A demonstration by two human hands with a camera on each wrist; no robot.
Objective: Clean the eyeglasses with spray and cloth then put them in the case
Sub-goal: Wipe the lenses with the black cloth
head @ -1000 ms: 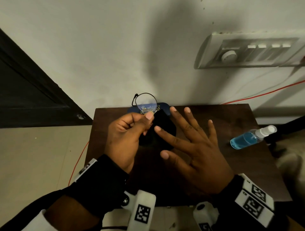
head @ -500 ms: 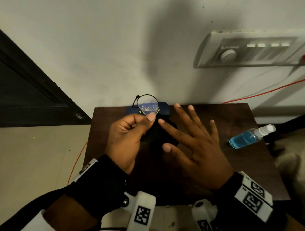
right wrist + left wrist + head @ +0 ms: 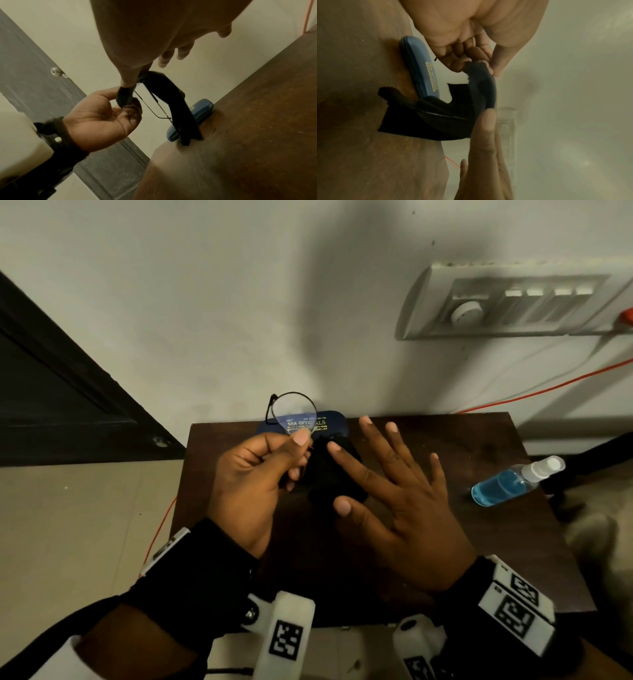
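Standing against the wall, the dark wooden table (image 3: 445,542) carries everything, so places here are given from it. Above its near half hover both hands. The right hand (image 3: 404,508) has its fingers spread and nearly straight; the right wrist view shows its thumb and forefinger nipping the black cloth (image 3: 337,474) around part of the eyeglasses (image 3: 293,412), so its hold is a narrow pinch with the other fingers splayed. The left hand (image 3: 253,484) is curled, thumb and fingers pinching the frame close to the one bare lens, which stands up above the table's far edge. The cloth hangs from the pinch toward the table top; whether its lower end touches the wood I cannot tell. The spray bottle (image 3: 513,482), part full of blue liquid, lies on its side near the table's right edge, well apart from both hands. The blue case (image 3: 329,422) lies at the table's far edge, shut as far as the wrist views show.

As I judge it, spraying looks finished and wiping is underway: one lens sits under cloth, the other is exposed. Left to do: finish wiping, open the case, fold the glasses and lay them inside.
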